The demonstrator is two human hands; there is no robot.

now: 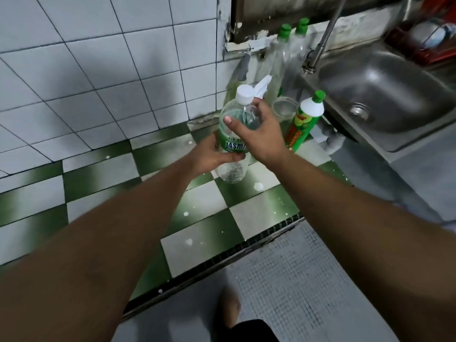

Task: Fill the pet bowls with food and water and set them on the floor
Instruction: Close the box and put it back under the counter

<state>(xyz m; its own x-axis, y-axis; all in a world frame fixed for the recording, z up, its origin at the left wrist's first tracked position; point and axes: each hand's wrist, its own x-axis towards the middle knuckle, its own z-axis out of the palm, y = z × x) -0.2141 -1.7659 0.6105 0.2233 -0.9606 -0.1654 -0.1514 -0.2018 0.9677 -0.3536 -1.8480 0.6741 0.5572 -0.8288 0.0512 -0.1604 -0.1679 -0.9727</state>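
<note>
Fingers of the left hand curl round the middle of a clear, ribbed plastic water bottle. The thumb lies along the lower edge of its green paper label. The right hand grips the bottle's rounded shoulder higher up, with the thumb stretched across the front and the fingers closed behind, just under the white ribbed screw cap. Both hands hold it narrowly, with no gap between fingers and plastic. The bottle tilts slightly, its base below the left thumb and over a glossy green-and-white checked tile counter speckled with white spots. I cannot tell whether the base touches the tiles.

Between the two thumbs the label shows white capitals "JASMI"; the rest is covered by the right hand, and the small print is too blurred to read.

Just beyond the right fingertips stands a small round clear glass jar. Beside it is a squeeze bottle with a white shoulder, green cap and green-and-red label, whose writing is not legible. Farther past the fingers, two tall clear plastic bottles with green caps lean by the matte white wall tiles. To the right of the right hand sits a brushed stainless steel sink under a metal tap.
</note>
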